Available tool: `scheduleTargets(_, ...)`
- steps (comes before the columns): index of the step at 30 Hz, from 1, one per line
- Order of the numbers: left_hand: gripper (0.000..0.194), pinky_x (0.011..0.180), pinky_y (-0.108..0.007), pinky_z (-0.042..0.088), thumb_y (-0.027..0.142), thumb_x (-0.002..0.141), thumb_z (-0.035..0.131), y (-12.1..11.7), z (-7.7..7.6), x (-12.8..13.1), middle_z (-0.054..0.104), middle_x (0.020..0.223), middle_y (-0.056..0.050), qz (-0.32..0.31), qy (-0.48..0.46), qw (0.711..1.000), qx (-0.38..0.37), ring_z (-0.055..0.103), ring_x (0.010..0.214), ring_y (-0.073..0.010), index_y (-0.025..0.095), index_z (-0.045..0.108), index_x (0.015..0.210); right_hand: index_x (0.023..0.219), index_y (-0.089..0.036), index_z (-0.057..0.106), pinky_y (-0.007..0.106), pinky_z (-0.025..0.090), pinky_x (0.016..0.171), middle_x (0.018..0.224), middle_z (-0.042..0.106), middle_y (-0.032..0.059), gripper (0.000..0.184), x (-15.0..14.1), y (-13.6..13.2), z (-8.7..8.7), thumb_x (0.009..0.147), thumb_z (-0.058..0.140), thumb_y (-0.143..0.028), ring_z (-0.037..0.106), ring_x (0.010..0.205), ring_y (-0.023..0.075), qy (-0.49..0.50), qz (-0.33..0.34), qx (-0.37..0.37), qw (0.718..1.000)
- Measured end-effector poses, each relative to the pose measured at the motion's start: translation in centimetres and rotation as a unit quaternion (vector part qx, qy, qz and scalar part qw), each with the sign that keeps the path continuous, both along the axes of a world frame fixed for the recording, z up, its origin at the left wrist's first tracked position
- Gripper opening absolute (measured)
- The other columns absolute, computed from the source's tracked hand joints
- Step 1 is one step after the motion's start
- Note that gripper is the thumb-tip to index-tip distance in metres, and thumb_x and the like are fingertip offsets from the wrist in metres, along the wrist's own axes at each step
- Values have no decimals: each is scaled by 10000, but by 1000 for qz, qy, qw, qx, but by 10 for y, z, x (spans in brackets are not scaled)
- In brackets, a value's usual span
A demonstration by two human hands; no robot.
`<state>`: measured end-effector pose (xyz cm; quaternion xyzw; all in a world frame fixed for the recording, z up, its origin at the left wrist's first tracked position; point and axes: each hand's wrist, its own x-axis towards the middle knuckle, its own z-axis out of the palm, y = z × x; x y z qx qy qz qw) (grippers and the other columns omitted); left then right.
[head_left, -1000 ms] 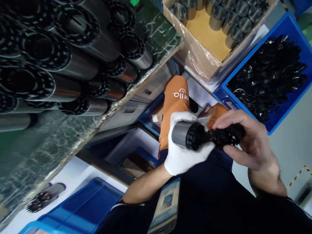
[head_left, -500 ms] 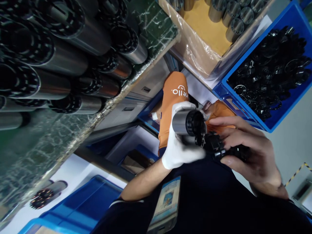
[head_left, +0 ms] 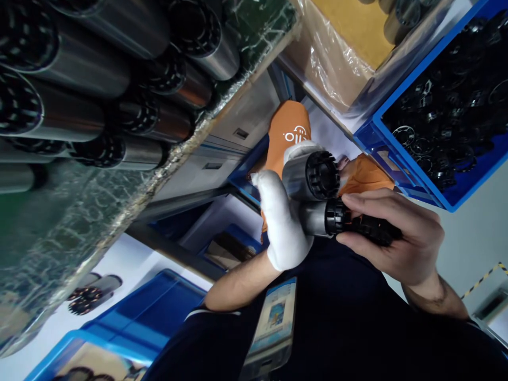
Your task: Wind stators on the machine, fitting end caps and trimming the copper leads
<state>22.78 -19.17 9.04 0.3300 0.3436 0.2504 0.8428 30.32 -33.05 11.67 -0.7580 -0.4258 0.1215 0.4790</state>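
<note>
My left hand [head_left: 282,225], in a white glove, is closed around two metal cylinders. The upper cylinder [head_left: 296,177] has a notched black ring [head_left: 323,174] on its right end. Just below it, the lower cylinder [head_left: 315,218] lies nearly level, with another toothed black ring [head_left: 334,217] at its end. My bare right hand [head_left: 400,233] grips a stack of black plastic rings [head_left: 377,228] between thumb and fingers. Its fingertips reach the ring end of the lower cylinder. The palm side of the stack is partly hidden.
On the left, a green worktop [head_left: 79,233] carries several metal cylinders [head_left: 146,151] with black ends. A blue crate [head_left: 450,203] of black rings stands at right, beside a plastic-lined box [head_left: 329,79]. Below left are a blue bin [head_left: 154,301] and copper-wound cylinders [head_left: 89,296].
The lower cylinder has come into clear view, with my right fingers at its ring end. My left thumb has swung up and left. The upper cylinder's ring shows more fully, and the view has shifted.
</note>
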Motion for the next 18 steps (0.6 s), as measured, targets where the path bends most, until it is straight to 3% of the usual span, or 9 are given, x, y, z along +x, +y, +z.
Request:
scheduleTargets(5, 591, 1254, -550, 609, 954, 897, 629, 1, 1, 1, 856, 1224, -13, -20, 56, 998, 23, 622, 1586, -395, 425, 826, 1074, 1484, -374, 795, 450, 778, 943, 1233, 870, 49, 578, -4, -1, -2, 951, 956, -217, 856, 1053, 271, 18, -2, 17, 1000)
scheduleTargets(10, 702, 1260, -609, 611, 1015, 838, 620, 4, -15, -6, 860, 1193, -15, -61, 31, 996, 56, 546, 1654, -388, 473, 829, 1231, 1449, -398, 820, 479, 778, 905, 1190, 868, 45, 625, -7, -2, -5, 873, 1030, -273, 851, 1014, 289, 65, -16, 27, 997)
scheduleTargets(15, 456, 1342, -560, 546, 815, 946, 739, 9, -22, -16, 832, 1246, -29, -79, 0, 993, 89, 632, 1554, -372, 434, 831, 1179, 1380, -343, 850, 404, 777, 884, 1140, 851, 50, 508, -10, 0, -7, 900, 1016, -322, 845, 983, 256, 3, -3, 19, 1000)
scheduleTargets(18, 504, 1307, -573, 553, 825, 937, 755, 10, -18, -13, 807, 1313, -55, -65, 15, 996, 67, 669, 1491, -387, 379, 812, 1164, 1377, -322, 846, 410, 769, 952, 1228, 849, 55, 451, -11, 3, -10, 946, 976, -332, 843, 1021, 255, -3, -19, -4, 1000)
